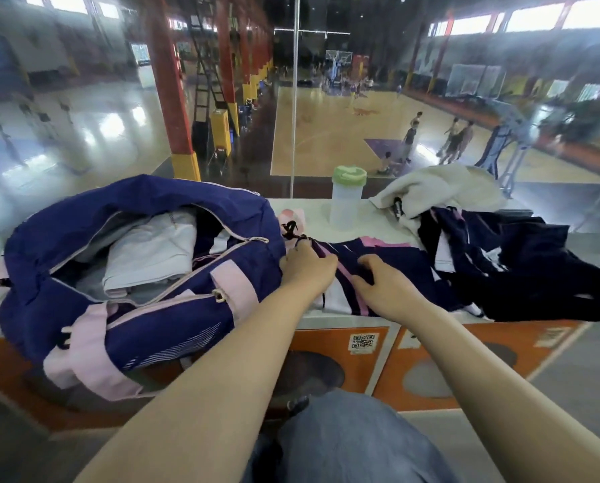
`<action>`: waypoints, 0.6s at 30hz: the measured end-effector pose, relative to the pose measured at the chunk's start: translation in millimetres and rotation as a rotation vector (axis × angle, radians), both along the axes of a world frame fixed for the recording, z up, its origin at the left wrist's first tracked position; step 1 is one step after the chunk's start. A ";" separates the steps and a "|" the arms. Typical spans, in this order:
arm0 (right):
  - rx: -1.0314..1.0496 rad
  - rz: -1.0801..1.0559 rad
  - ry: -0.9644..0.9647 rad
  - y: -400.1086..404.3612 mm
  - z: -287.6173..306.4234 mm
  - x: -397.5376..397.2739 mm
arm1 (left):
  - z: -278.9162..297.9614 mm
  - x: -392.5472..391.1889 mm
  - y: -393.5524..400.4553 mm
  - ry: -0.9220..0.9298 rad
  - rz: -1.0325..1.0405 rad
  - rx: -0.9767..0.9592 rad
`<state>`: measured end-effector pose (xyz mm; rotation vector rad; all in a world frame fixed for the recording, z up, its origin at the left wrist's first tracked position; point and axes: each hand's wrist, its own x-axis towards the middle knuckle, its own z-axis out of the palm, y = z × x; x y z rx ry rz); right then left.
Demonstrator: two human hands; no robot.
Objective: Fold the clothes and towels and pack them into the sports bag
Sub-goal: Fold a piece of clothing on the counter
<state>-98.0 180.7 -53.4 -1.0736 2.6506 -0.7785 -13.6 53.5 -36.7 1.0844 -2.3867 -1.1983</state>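
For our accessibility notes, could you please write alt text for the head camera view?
A person's left hand and right hand grip navy-and-pink shorts on a white counter, beside an open navy sports bag holding folded white cloth. A bottle and heaped clothes lie behind.

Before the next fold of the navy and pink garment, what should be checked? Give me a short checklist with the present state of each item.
1. Both hands on the navy and pink garment: ok, left hand and right hand grip it.
2. Garment flat: not ok, bunched.
3. Sports bag open: ok, unzipped.
4. Room in bag: cannot tell, white folded items already inside.
5. Bottle clear of garment: ok, upright behind it.
6. Remaining pile: not ok, unfolded.
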 end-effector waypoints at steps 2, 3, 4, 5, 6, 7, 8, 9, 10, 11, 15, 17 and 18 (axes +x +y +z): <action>0.040 0.024 0.084 0.2 -13.4 3.4 | -7.2 0.1 4.5 0.070 0.060 -0.023; 0.089 0.034 0.143 -0.7 -20.1 6.3 | -9.2 0.6 5.6 0.077 0.062 -0.023; 0.145 0.035 0.199 -1.9 -26.1 9.3 | -9.4 1.6 5.9 0.053 0.053 -0.022; 0.194 0.028 0.241 -2.7 -30.5 12.4 | -10.4 1.8 5.0 0.032 0.041 -0.039; 0.220 0.021 0.276 -3.0 -33.9 14.1 | -10.3 2.2 3.3 0.009 0.036 -0.051; 0.230 0.018 0.302 -3.2 -35.3 15.3 | -9.6 2.4 0.7 0.004 0.041 -0.051; 0.234 0.019 0.314 -3.2 -36.4 15.8 | -8.0 2.9 -1.9 0.009 0.054 -0.024; 0.239 0.022 0.313 -3.3 -36.9 15.5 | -7.6 2.7 -4.5 0.024 0.071 0.005; 0.245 0.025 0.309 -3.4 -36.9 14.8 | -6.5 3.0 -6.4 0.027 0.092 0.056; 0.247 0.027 0.303 -3.1 -36.5 14.0 | -5.9 2.7 -8.1 0.045 0.110 0.107; 0.199 0.028 0.219 -2.9 -31.1 13.4 | -4.9 0.2 -11.9 0.244 0.189 0.513; 0.115 0.024 0.095 -7.7 -27.2 12.7 | -12.7 -8.8 -20.8 0.320 0.197 0.693; 0.072 0.034 0.039 -11.1 -25.7 12.6 | -13.9 -10.3 -21.6 0.329 0.178 0.726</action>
